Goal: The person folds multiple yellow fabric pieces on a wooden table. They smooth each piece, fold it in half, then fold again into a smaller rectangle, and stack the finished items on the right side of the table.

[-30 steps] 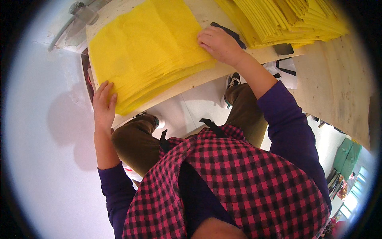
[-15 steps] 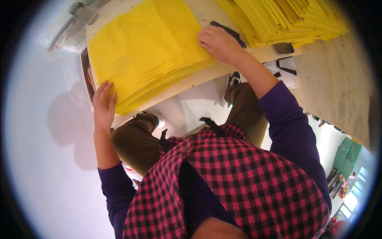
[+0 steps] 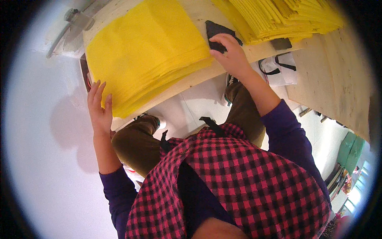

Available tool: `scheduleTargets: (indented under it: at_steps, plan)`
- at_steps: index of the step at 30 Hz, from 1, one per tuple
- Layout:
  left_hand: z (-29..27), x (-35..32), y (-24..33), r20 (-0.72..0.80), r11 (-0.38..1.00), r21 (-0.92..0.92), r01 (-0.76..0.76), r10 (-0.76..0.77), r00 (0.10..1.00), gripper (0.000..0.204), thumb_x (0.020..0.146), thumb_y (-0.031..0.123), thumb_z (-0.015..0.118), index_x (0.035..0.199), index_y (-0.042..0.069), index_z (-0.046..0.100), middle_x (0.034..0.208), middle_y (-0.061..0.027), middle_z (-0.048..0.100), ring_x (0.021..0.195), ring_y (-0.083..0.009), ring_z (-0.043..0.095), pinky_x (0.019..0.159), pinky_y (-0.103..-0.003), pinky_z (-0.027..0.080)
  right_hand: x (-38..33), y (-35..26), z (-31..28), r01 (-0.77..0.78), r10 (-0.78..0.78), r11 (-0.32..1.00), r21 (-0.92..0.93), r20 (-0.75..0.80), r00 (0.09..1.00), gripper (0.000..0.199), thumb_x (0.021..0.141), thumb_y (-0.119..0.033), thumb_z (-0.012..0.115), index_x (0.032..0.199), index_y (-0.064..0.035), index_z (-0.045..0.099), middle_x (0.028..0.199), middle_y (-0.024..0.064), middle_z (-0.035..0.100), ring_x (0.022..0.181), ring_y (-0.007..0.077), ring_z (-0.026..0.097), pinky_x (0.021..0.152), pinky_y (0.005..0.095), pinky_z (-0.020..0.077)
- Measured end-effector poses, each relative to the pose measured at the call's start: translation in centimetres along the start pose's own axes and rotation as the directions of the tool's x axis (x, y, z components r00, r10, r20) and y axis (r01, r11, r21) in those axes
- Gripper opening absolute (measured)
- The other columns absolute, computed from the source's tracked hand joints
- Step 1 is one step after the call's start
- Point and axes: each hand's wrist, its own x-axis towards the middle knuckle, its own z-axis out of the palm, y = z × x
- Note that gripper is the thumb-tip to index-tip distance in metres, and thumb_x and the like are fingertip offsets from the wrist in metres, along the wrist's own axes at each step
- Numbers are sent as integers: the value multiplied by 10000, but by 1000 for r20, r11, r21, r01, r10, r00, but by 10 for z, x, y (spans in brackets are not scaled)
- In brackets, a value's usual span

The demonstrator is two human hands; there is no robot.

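Your left hand point(image 3: 100, 111), thumb apart from fingers, is at the near-left corner of the yellow sheets point(image 3: 147, 44); your right hand point(image 3: 233, 57), digits parted, overlaps the dark piece point(image 3: 216, 29) beside their right edge.

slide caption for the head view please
Left hand beside a stack of yellow sheets, right hand at a dark piece

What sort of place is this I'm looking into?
Probably a small workshop handling fabric-like sheet material. Yellow sheets lie layered on a plain wooden table, a thick yellow stack sits to their right, and the person wears what looks like a checked apron.
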Motion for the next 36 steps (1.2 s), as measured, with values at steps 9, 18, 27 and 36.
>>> scheduleTargets:
  at_steps: [9, 18, 27, 36]
  plan:
    - [64, 60, 108, 172, 938, -68, -339, 346, 922, 522, 770, 155, 705, 1262, 114, 533, 1373, -144, 449, 1312, -341, 367, 1087, -493, 271, -37, 7, 23, -193, 196, 966, 169, -3, 981, 533, 722, -189, 727, 1190, -31, 524, 1237, 170, 501, 1176, 322, 460, 1018, 378, 364]
    - [112, 73, 129, 239, 940, -70, -334, 341, 909, 503, 806, 192, 669, 1275, 93, 517, 1361, -160, 463, 1302, -348, 382, 1078, -515, 262, -39, 12, 21, -225, 225, 948, 225, 23, 974, 489, 731, -190, 724, 1158, -33, 547, 1177, 143, 542, 1130, 307, 495, 976, 386, 396]
    - [121, 70, 123, 230, 937, -35, -347, 346, 910, 444, 848, 190, 618, 1271, 92, 525, 1378, -155, 449, 1306, -342, 380, 1087, -503, 242, -35, 14, 17, -248, 265, 913, 325, -8, 964, 407, 776, -200, 701, 1119, -25, 571, 1065, 136, 574, 975, 271, 575, 855, 357, 468]
    - [123, 68, 121, 243, 945, -55, -322, 326, 914, 404, 884, 209, 572, 1272, 102, 532, 1396, -139, 437, 1319, -337, 366, 1094, -517, 219, -22, 14, 20, -269, 268, 912, 310, 46, 962, 444, 742, -224, 726, 1105, -19, 573, 1065, 152, 573, 984, 281, 575, 862, 372, 469]
